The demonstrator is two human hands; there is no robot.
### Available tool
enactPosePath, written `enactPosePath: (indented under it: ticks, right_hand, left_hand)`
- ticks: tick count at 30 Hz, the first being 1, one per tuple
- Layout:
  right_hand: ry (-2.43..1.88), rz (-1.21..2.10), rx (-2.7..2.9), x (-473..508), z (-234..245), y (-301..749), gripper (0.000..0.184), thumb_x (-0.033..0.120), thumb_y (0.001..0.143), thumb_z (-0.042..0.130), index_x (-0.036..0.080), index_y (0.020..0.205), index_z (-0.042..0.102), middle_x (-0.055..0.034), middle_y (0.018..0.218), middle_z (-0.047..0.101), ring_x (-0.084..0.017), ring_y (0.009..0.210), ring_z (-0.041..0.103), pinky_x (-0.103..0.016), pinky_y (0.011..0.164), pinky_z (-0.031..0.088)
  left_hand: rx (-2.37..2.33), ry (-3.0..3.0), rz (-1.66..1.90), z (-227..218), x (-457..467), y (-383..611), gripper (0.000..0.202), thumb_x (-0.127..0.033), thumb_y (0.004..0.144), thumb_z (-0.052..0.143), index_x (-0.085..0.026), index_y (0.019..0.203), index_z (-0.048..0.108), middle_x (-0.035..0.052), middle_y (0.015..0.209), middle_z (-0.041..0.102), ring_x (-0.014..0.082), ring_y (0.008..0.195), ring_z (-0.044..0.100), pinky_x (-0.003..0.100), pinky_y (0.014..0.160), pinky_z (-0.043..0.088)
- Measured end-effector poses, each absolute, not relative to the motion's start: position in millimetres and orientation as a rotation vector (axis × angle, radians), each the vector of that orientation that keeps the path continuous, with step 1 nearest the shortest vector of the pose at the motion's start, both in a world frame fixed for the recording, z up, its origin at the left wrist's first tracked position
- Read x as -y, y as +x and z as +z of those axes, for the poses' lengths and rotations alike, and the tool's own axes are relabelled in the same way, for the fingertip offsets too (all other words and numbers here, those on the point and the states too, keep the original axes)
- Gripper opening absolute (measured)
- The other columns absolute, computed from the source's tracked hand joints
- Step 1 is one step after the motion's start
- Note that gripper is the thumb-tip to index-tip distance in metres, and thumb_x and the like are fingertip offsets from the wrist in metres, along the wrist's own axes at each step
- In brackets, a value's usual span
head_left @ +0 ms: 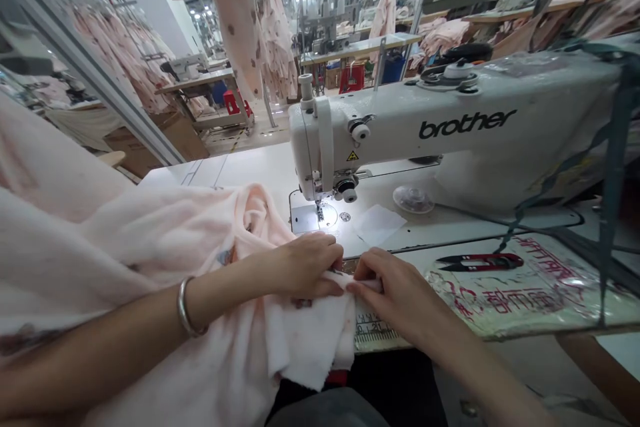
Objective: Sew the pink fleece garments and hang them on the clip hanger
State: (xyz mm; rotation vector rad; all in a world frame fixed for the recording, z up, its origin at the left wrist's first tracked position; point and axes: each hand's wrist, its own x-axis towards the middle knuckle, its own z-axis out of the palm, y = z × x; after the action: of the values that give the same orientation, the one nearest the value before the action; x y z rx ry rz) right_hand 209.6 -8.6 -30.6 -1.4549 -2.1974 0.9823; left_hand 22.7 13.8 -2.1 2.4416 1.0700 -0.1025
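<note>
Both hands are at the near edge of the table (250,168), working on pale pink cloth (313,330) that spreads from the far left across the tabletop and hangs over the near edge. The left hand (316,265) has its grip closed on a bunched edge of the cloth, thumb on the near side; the right hand (393,283) pinches the same edge between thumb and fingers, just beside it. The step in hand looks like lining up or folding that edge (what lies inside the fold is hidden by the fingers). The held edge is on the near side of the presser foot (320,211) of the white sewing machine (390,130), near it but apart. The next move seems to call for keeping the layers even and the pinch firm, with the loose cloth on the left kept from dragging on the edge. To the right lie red-handled snips (480,262), and a white scrap (380,223) sits farther in, clear of the cloth.
</note>
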Motion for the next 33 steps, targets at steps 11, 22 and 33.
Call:
enactPosePath:
  ticks: [11,22,33]
  right_hand:
    - [-1.23,1.733,1.916,-12.2,-4.9,222.5,0.019,0.036,0.085,0.054,0.02,0.079,0.047,0.0032,0.068,0.056,-0.012,0.062,0.056,-0.023,0.051,0.036]
    - [-1.208,1.543,1.902,-11.8,-14.1,222.0,0.019,0.033,0.084,0.056,0.019,0.076,0.047,0.0034,0.067,0.053,-0.01,0.062,0.05,-0.023,0.056,0.04]
    - [-1.218,1.725,1.872,-0.4,-7.3,230.6,0.017,0.034,0.085,0.056,0.021,0.094,0.06,0.0036,0.069,0.055,-0.008,0.058,0.047,-0.019,0.051,0.034]
  left_hand:
    - [-1.064,2.091,0.024,12.9,-19.9,8.1,0.034,-0.046,0.084,0.055,-0.02,0.105,0.06,0.0027,0.091,0.063,0.0157,0.079,0.056,0.023,0.066,0.04]
    - [-1.197,1.985,0.191,9.6,-9.6,12.4,0.027,-0.04,0.086,0.05,-0.016,0.079,0.062,-0.0028,0.066,0.053,0.0096,0.063,0.046,0.021,0.057,0.033]
    - [-1.239,2.132,0.352,6.4,4.5,20.4,0.017,-0.032,0.084,0.054,-0.018,0.084,0.065,-0.0029,0.071,0.062,0.0092,0.061,0.049,0.022,0.06,0.034]
